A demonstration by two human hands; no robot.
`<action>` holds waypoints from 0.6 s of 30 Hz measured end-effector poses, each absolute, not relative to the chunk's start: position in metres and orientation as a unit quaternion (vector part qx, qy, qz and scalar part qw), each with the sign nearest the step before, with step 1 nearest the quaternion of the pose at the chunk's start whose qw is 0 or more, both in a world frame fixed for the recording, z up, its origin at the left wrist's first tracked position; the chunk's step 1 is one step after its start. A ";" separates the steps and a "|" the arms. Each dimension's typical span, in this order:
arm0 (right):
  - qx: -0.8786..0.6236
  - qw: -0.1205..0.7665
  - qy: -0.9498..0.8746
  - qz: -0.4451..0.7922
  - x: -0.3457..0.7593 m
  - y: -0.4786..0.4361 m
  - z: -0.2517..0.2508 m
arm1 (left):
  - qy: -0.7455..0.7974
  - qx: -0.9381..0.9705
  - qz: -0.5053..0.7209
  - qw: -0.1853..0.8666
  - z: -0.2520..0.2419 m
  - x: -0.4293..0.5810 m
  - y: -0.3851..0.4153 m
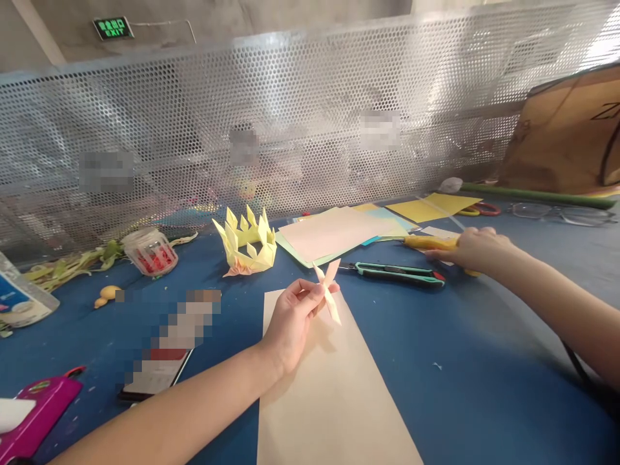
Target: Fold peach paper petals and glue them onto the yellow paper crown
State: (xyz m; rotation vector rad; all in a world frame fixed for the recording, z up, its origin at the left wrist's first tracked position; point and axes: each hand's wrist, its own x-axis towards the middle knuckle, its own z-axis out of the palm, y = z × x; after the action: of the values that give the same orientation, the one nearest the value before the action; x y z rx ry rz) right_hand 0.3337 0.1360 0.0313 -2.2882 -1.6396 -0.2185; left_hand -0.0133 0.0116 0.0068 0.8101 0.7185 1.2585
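Observation:
My left hand (290,320) pinches a small folded pale-peach paper piece (330,294) between thumb and fingers; its narrow points spread outward. Beneath it lies a long sheet of beige paper (334,400). At the right, my right hand (482,248) is closed around a yellow hot glue gun (429,242), its tip facing left and a translucent stick showing above it. A teal and black utility knife (397,272) rests on the table between the hands. Beyond my left hand stands a yellow folded-paper crown (250,248) with pinkish paper at its lower front.
Stacked coloured paper (334,232) lies behind the knife. On the left are a phone (159,361), a clear jar with red bits (150,250) and a magenta tool (46,413). Scissors (482,209), glasses (564,213) and a brown bag (557,139) sit far right, before a perforated metal screen (310,110).

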 end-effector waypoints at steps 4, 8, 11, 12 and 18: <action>-0.687 0.291 -0.661 -0.076 0.294 0.113 0.039 | 0.319 0.361 0.550 0.682 0.008 -0.013 0.011; -0.472 0.360 -0.805 0.023 0.231 0.082 0.033 | 0.315 0.363 0.536 0.693 0.006 -0.012 0.011; -0.359 0.366 -0.851 0.112 0.198 0.060 0.025 | 0.314 0.364 0.536 0.694 0.005 -0.012 0.012; -0.339 0.373 -0.853 0.134 0.193 0.055 0.024 | 0.313 0.365 0.536 0.694 0.005 -0.012 0.013; -0.287 0.408 -0.832 0.242 0.188 0.044 0.018 | 0.312 0.376 0.521 0.700 0.007 -0.010 0.014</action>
State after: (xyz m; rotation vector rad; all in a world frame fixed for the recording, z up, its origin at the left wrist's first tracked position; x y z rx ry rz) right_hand 0.1879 0.0442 0.0185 -0.7241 -2.0974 0.6095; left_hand -0.0103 0.0136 0.0069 0.8367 0.6948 1.1599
